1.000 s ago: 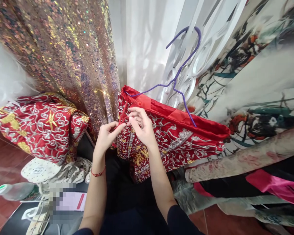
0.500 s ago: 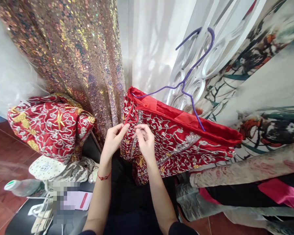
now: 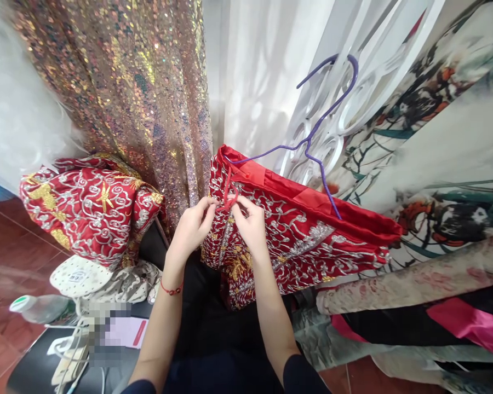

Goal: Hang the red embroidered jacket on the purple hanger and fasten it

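Note:
A red garment (image 3: pixel 296 235) with silver and gold embroidery hangs from a purple wire hanger (image 3: pixel 312 137) hooked on a white ornate grille. My left hand (image 3: pixel 191 227) and my right hand (image 3: pixel 250 221) meet at the garment's upper left corner. Both are closed in a pinch on the thin red ties (image 3: pixel 229 197) there, which cross between my fingertips. A red string bracelet circles my left wrist.
A sequined gold cloth (image 3: pixel 127 93) and a white curtain (image 3: pixel 254 82) hang behind. A folded red embroidered bundle (image 3: pixel 86 208) lies at left. Below it are a white cap, a plastic bottle (image 3: pixel 36 309), cables and a dark case. Printed fabrics (image 3: pixel 435 164) fill the right.
My hands have risen slightly and drawn the red ties tighter together near the garment's corner. The view shifted a little to the left.

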A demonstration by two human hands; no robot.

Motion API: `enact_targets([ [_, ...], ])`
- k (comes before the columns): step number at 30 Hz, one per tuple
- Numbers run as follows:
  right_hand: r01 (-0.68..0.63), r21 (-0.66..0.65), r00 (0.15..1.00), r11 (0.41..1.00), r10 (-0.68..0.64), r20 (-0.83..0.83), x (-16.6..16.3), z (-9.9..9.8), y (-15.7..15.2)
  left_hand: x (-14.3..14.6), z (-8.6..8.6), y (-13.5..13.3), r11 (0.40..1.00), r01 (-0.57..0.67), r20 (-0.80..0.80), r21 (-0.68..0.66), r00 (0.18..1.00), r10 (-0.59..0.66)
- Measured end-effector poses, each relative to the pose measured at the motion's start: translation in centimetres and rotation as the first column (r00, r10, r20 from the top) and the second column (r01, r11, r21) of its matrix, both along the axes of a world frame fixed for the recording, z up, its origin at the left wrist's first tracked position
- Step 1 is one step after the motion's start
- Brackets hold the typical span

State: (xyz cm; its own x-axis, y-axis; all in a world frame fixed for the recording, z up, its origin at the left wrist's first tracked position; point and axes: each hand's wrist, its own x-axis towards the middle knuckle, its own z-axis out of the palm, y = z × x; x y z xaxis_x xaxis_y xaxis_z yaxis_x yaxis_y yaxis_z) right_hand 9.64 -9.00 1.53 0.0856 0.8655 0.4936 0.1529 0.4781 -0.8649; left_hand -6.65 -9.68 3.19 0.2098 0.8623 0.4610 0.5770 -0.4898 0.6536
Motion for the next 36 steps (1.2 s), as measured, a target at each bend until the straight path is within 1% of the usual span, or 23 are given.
enact_targets([
  [2, 0.051, -0.046, 0.998, 0.998, -0.053, -0.042, 0.9, -0.1, -0.3, -0.4, -0.3, 0.7, 0.994, -0.083, 0.036, 0.066, 0.996, 0.081],
  [3, 0.080, -0.062, 0.992, 0.995, -0.086, -0.094, 1.4, -0.2, -0.5, -0.6, -0.5, 1.2, 0.981, -0.164, 0.064, 0.107, 0.985, 0.158],
  [5, 0.122, -0.089, 0.964, 0.989, -0.139, -0.224, 2.3, -0.4, -1.2, -0.8, -1.0, 2.1, 0.915, -0.364, 0.116, 0.174, 0.930, 0.348],
  [6, 0.124, -0.103, 0.950, 0.987, -0.148, -0.274, 2.7, -0.4, -1.7, -0.7, -1.3, 2.6, 0.879, -0.440, 0.118, 0.184, 0.898, 0.424],
  [7, 0.112, -0.112, 0.943, 0.987, -0.141, -0.301, 3.0, -0.4, -2.1, -0.6, -1.5, 3.0, 0.858, -0.479, 0.101, 0.184, 0.878, 0.468],
  [8, 0.084, -0.116, 0.944, 0.990, -0.116, -0.307, 3.1, -0.3, -2.4, -0.3, -1.7, 3.3, 0.862, -0.474, 0.072, 0.180, 0.880, 0.469],
  [9, 0.042, -0.118, 0.950, 0.992, -0.076, -0.302, 3.2, -0.3, -2.6, 0.1, -1.8, 3.7, 0.887, -0.429, 0.041, 0.173, 0.903, 0.429],
  [11, -0.066, -0.132, 0.952, 0.989, 0.022, -0.306, 2.9, -0.2, -2.4, 0.9, -2.0, 4.3, 0.953, -0.258, 0.008, 0.156, 0.966, 0.260],
  [12, -0.123, -0.146, 0.944, 0.982, 0.070, -0.322, 2.7, -0.2, -1.9, 1.3, -2.1, 4.6, 0.974, -0.166, 0.012, 0.152, 0.986, 0.166],
  [14, -0.220, -0.183, 0.922, 0.958, 0.143, -0.359, 2.0, -0.3, -0.5, 1.8, -2.2, 5.4, 0.990, -0.024, 0.056, 0.141, 0.998, 0.016],
  [16, -0.267, -0.220, 0.917, 0.938, 0.178, -0.357, 1.4, -0.4, 1.2, 2.0, -2.3, 6.1, 0.987, 0.038, 0.122, 0.156, 0.991, -0.057],
  [18, -0.280, -0.247, 0.929, 0.928, 0.197, -0.313, 0.9, -0.4, 2.7, 2.0, -2.1, 6.6, 0.978, 0.050, 0.166, 0.201, 0.983, -0.084],
  [21, -0.242, -0.254, 0.960, 0.937, 0.192, -0.204, 0.6, 0.1, 3.8, 1.8, -1.5, 6.5, 0.963, 0.061, 0.121, 0.264, 0.988, -0.096],
  [24, -0.135, -0.179, 0.991, 0.975, 0.132, -0.029, 1.0, 1.0, 3.5, 1.7, -0.9, 6.1, 0.955, 0.048, 0.062, 0.294, 0.996, -0.069],
  [26, -0.097, -0.122, 0.989, 0.988, 0.110, 0.104, 1.5, 1.6, 3.0, 1.6, -0.6, 6.2, 0.950, 0.009, 0.055, 0.311, 0.998, -0.027],
  [28, -0.074, -0.094, 0.976, 0.993, 0.091, 0.196, 2.1, 2.2, 2.5, 1.4, -0.3, 6.5, 0.945, -0.038, 0.056, 0.324, 0.998, 0.021],
  [30, -0.012, -0.067, 0.973, 0.998, 0.027, 0.228, 2.7, 2.6, 2.0, 1.1, 0.1, 7.2, 0.939, -0.087, 0.063, 0.333, 0.996, 0.070],
  [33, 0.122, -0.012, 0.975, 0.992, -0.118, 0.190, 3.1, 2.9, 1.4, 0.9, 0.9, 8.4, 0.921, -0.183, 0.115, 0.343, 0.982, 0.153],
  [35, 0.151, -0.007, 0.974, 0.989, -0.148, 0.170, 3.2, 3.0, 1.2, 1.0, 1.5, 9.0, 0.915, -0.204, 0.161, 0.348, 0.975, 0.156],
  [36, 0.147, -0.010, 0.975, 0.989, -0.143, 0.170, 3.3, 3.1, 1.2, 1.2, 1.7, 9.2, 0.919, -0.190, 0.181, 0.347, 0.974, 0.133],
])
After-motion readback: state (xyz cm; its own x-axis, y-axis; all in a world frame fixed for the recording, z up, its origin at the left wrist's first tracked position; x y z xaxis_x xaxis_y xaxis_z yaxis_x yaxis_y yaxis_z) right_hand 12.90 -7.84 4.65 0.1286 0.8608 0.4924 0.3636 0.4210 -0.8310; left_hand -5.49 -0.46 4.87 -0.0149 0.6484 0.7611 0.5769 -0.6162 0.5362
